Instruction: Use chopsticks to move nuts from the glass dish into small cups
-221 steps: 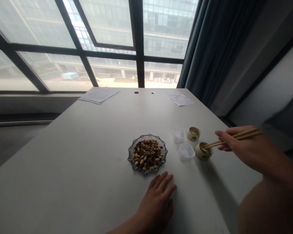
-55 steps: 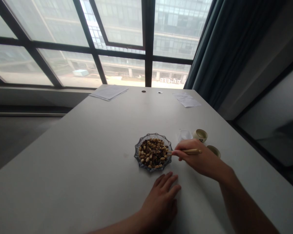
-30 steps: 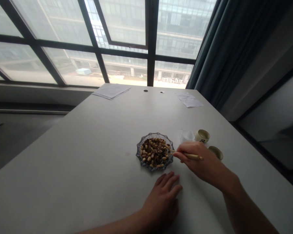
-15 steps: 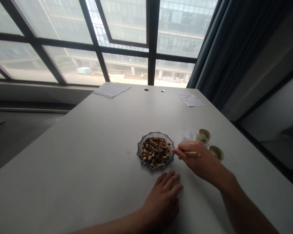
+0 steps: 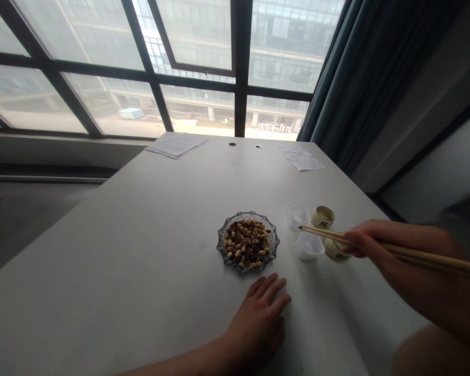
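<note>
A white table (image 5: 156, 224) extends to a dark-framed window wall (image 5: 201, 34), with a blue-grey curtain (image 5: 348, 78) hanging at its far right corner and grey floor (image 5: 39, 209) beyond its left edge. Near the far edge lie a stack of papers (image 5: 177, 145) at the left, a loose sheet (image 5: 302, 159) at the right, and two round cable holes between them. The scalloped glass bowl (image 5: 221, 241), filled with mixed nuts and seeds (image 5: 246, 243), stands well inside all visible edges; to its left the tabletop runs broad to the slanting side. To its right, past a narrow strip of table, a far clear plastic cup (image 5: 292, 221) and a near clear plastic cup (image 5: 308, 255) stand beside a far ceramic cup (image 5: 321, 222) and a near ceramic cup (image 5: 335, 256), this group being closer to the right edge. The left hand (image 5: 256, 318) rests palm down just in front of the bowl, fingers slightly spread and grasping nothing. The right hand (image 5: 387, 232) is closed around wooden chopsticks (image 5: 434, 260), whose tips, close together, point leftward above the plastic cups; whether they pinch anything cannot be told
</note>
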Demonstrator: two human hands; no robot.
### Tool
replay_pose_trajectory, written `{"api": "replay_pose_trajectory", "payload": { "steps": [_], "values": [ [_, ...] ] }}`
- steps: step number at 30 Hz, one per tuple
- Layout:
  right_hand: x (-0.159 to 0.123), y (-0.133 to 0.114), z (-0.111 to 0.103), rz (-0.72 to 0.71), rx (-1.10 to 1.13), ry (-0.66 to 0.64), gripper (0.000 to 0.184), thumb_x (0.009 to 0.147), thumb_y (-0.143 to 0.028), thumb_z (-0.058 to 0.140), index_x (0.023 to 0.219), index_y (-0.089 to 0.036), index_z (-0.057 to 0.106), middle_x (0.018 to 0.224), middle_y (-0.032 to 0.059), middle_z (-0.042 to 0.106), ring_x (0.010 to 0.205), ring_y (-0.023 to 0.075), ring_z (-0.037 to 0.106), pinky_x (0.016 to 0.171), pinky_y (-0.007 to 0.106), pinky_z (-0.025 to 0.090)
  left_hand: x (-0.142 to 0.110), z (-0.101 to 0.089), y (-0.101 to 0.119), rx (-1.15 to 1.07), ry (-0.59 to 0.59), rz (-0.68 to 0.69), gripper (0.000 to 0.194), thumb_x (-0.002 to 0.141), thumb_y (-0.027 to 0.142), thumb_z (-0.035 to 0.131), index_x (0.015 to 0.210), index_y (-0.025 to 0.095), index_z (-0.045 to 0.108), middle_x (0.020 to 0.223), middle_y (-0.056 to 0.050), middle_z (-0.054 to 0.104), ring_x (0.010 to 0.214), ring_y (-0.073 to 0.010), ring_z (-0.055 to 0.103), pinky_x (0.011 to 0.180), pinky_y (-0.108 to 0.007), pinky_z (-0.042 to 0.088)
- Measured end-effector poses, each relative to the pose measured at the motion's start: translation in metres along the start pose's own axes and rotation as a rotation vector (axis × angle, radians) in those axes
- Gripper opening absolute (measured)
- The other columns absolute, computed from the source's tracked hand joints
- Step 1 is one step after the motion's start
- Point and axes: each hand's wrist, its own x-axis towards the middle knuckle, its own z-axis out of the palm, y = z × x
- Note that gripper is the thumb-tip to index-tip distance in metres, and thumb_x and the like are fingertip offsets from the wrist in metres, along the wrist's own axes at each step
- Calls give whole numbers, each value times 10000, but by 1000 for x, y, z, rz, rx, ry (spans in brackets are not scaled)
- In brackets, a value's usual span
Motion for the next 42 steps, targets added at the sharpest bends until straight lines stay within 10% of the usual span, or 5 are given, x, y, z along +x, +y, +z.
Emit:
{"api": "replay_pose_trajectory", "payload": {
  "steps": [6, 16, 23, 29, 42],
  "values": [
    [1, 40, -32, 322, -187, 113, 306, 905, -517, 694, 827, -242, 804, 739, 95, 796, 697, 284, 784, 492, 284, 542, 2, 0, 1, 19, -11, 0, 582, 792, 67, 593, 1339, 265, 568, 1608, -32, 436, 1525, -266, 308, 1257, -473, 255],
    [55, 78, 2, 365, 70, -49, 307, 884, -445, 721, 857, -142, 765, 725, 127, 787, 655, 269, 782, 483, 261, 550, 6, -1, 3, 50, -25, 0, 618, 750, 35, 579, 1330, 247, 580, 1593, -53, 456, 1511, -296, 338, 1238, -512, 293],
    [46, 57, -8, 459, 20, 114, 291, 875, -452, 739, 779, -177, 738, 710, 118, 776, 690, 291, 793, 511, 284, 565, 5, 0, 1, 51, -21, -3, 609, 755, 34, 584, 1324, 249, 584, 1592, -48, 456, 1511, -292, 335, 1244, -508, 289],
    [30, 22, -6, 215, -11, 198, 311, 912, -494, 701, 816, -209, 779, 730, 81, 785, 668, 263, 773, 533, 297, 536, 5, 1, 1, 41, -19, -2, 596, 776, 42, 589, 1333, 253, 576, 1595, -47, 452, 1513, -287, 333, 1246, -499, 280],
    [38, -31, 83, -66, 242, -235, 370, 996, -438, 626, 767, -181, 761, 709, 37, 762, 668, 189, 715, 606, 277, 482, 1, 2, 0, 21, 10, 11, 529, 819, 108, 596, 1325, 260, 572, 1594, -36, 455, 1515, -269, 322, 1253, -463, 239]
  ]
}}
